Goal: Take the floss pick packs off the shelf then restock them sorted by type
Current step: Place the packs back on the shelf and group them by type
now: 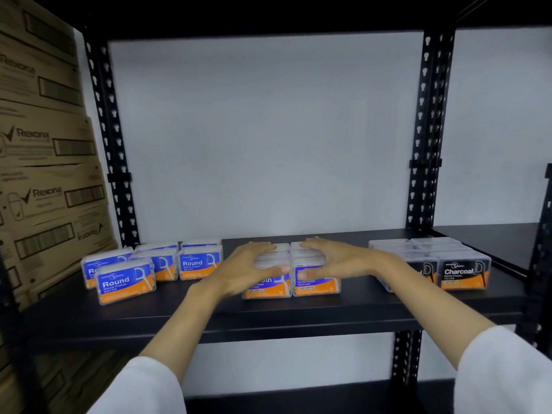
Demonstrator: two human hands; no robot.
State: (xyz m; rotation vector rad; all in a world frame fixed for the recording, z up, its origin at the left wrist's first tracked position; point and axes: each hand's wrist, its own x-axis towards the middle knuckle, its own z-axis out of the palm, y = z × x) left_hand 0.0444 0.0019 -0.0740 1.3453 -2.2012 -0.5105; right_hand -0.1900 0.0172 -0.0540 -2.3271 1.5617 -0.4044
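Note:
Floss pick packs stand in three groups on the black shelf (268,318). Several blue-and-orange "Round" packs (127,282) are at the left. Two rows of blue-and-orange packs sit in the middle, the left row (267,289) and the right row (316,286) side by side. Black "Charcoal" packs (464,273) are at the right. My left hand (248,267) lies over the left middle row, fingers on top and thumb at its front. My right hand (331,259) lies over the right middle row in the same way. Whether either hand grips its pack I cannot tell.
Stacked brown cardboard cartons (50,186) fill the left side beside the black upright (110,138). Another upright (427,130) stands at the right, with a neighbouring shelf (490,243) beyond it. A lower shelf (298,395) runs underneath.

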